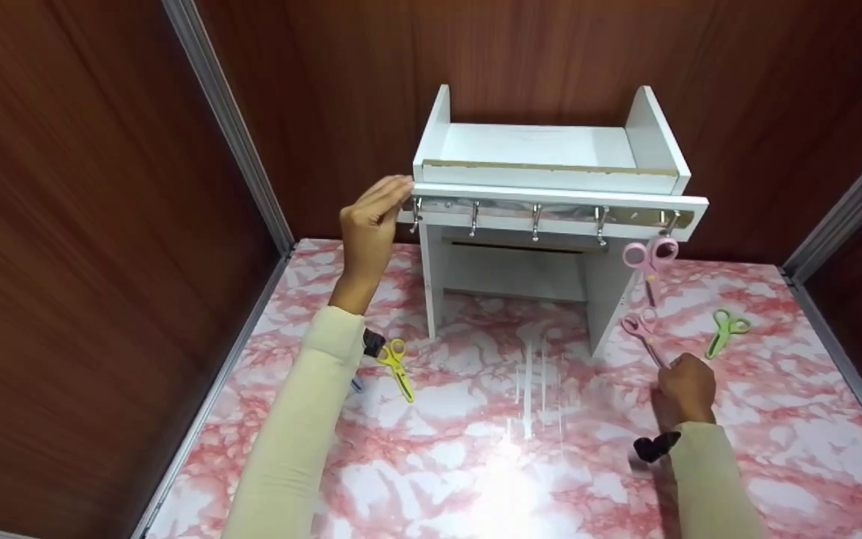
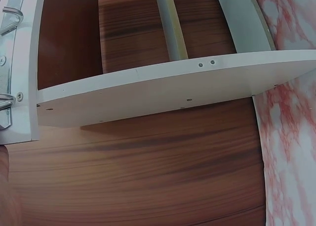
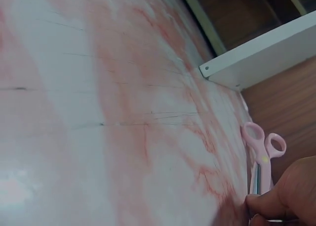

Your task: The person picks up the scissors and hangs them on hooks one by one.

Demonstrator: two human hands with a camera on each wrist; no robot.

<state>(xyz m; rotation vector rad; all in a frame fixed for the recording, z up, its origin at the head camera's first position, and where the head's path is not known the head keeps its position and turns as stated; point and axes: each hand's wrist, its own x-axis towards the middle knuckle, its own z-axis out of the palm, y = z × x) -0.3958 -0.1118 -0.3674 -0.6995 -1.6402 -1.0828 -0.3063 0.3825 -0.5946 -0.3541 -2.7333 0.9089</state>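
A white shelf unit (image 1: 629, 288) carries a rail (image 1: 506, 193) with a row of metal hooks across its front. My left hand (image 1: 375, 221) touches the rail's left end with its fingers fairly straight; in the left wrist view only a blurred bit of that hand (image 2: 6, 201) shows below the rail. Low over the table at the right, my right hand (image 1: 688, 385) grips pink scissors (image 3: 262, 159) by the blades, the handle loops pointing away towards the shelf. A second pair of pink scissors (image 1: 652, 262) hangs by a loop from the rightmost hook.
Green scissors (image 1: 723, 329) lie on the pink-and-white marbled table (image 1: 416, 479), right of the shelf. Yellow scissors (image 1: 399, 370) lie by my left forearm, which partly hides a small blue item (image 1: 357, 384). Wood-grain panels (image 1: 326, 90) stand behind and at both sides.
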